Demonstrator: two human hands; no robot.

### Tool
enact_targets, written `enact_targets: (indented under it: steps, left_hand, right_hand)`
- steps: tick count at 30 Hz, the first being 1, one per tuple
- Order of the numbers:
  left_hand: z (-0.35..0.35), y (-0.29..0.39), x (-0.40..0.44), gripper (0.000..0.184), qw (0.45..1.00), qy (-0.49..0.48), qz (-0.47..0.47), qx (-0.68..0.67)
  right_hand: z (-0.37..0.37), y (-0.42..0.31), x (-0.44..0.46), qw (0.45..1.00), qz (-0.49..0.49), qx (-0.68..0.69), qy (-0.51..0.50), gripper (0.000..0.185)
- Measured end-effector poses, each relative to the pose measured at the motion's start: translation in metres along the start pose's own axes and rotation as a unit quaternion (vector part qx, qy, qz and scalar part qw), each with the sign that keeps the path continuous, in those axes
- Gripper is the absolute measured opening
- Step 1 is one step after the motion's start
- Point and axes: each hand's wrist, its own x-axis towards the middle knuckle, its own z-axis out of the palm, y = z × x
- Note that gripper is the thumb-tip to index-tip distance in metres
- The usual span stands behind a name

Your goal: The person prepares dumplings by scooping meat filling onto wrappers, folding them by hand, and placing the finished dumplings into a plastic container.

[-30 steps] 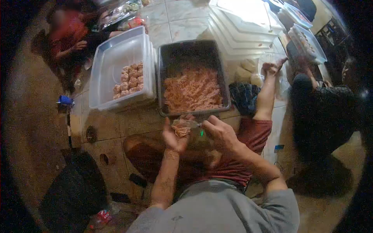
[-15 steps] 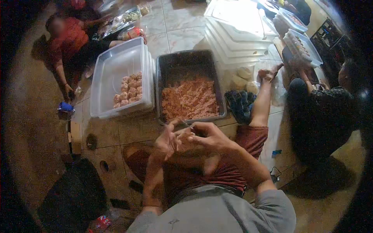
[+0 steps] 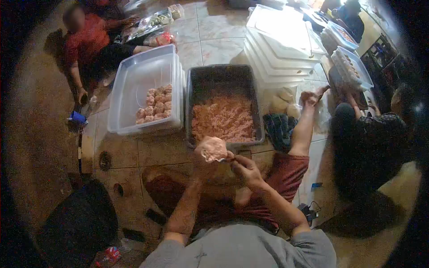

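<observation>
A flattened lump of pink minced mixture (image 3: 213, 148) with a pale rim, perhaps a thin wrapper, rests on my left hand (image 3: 201, 161), whose fingers are mostly hidden beneath it. Beside its right edge, the fingers of my right hand (image 3: 246, 169) are pinched together; what they hold is too small to make out. Just beyond my hands is a dark rectangular tub (image 3: 219, 73) with more of the loose mixture (image 3: 223, 118). To its left, several formed balls (image 3: 156, 105) sit in the right part of a translucent plastic tray (image 3: 132, 82), the top one of a stack.
Stacked white trays (image 3: 277, 58) stand beyond the tub. At the left sits a person in red (image 3: 85, 40), near packed bags (image 3: 154, 22); another in dark clothes (image 3: 371, 138) sits at right by filled trays (image 3: 351, 67). A blue cup (image 3: 78, 117) lies on the floor.
My hands have drawn apart from each other. The mixture, earlier hidden between them, now shows on my left hand. My right hand has moved slightly lower.
</observation>
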Motion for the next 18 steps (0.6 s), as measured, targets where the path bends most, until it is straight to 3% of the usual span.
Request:
enact_targets:
  steps: [1,3,4,7,8,9,11,13,15,18]
  left_hand:
    - [0.005,0.000,-0.001,0.045,1.000,0.009,0.000,0.008]
    - [0.010,0.000,0.000,0.044,0.999,0.032,0.008,0.009]
    - [0.008,0.000,0.001,0.044,0.999,0.045,0.014,-0.009]
    - [-0.006,0.004,0.001,0.044,0.994,0.043,0.017,-0.102]
    - [-0.008,0.005,0.000,0.044,0.993,0.037,0.013,-0.109]
    - [-0.007,0.007,-0.002,0.044,0.993,0.028,0.007,-0.112]
    - [0.002,0.005,-0.005,0.044,0.998,0.023,0.004,-0.050]
    - [0.012,0.002,-0.004,0.044,0.999,0.034,0.014,0.011]
    - [0.013,0.002,-0.003,0.044,0.998,0.054,0.029,0.013]
    - [-0.009,0.004,0.004,0.044,0.995,0.037,0.071,-0.065]
  right_hand:
    - [-0.001,0.000,-0.002,1.000,-0.008,0.009,0.001,0.026]
    - [-0.016,-0.017,0.004,0.956,-0.146,-0.253,-0.034,0.026]
    - [-0.020,-0.031,0.002,0.953,-0.140,-0.269,-0.018,0.028]
    - [-0.035,-0.025,-0.002,0.981,-0.091,-0.171,-0.012,0.033]
    - [-0.030,-0.019,-0.007,0.997,-0.045,-0.048,-0.035,0.031]
    - [-0.027,-0.005,-0.007,0.997,-0.044,-0.047,-0.035,0.031]
    - [-0.017,0.026,-0.004,0.984,-0.142,-0.085,-0.063,0.029]
    - [-0.005,-0.010,-0.009,0.981,-0.131,-0.128,-0.056,0.028]
    - [-0.003,-0.031,-0.008,0.914,-0.188,-0.358,0.031,0.025]
    - [-0.015,-0.014,-0.013,0.953,-0.166,-0.242,0.068,0.023]
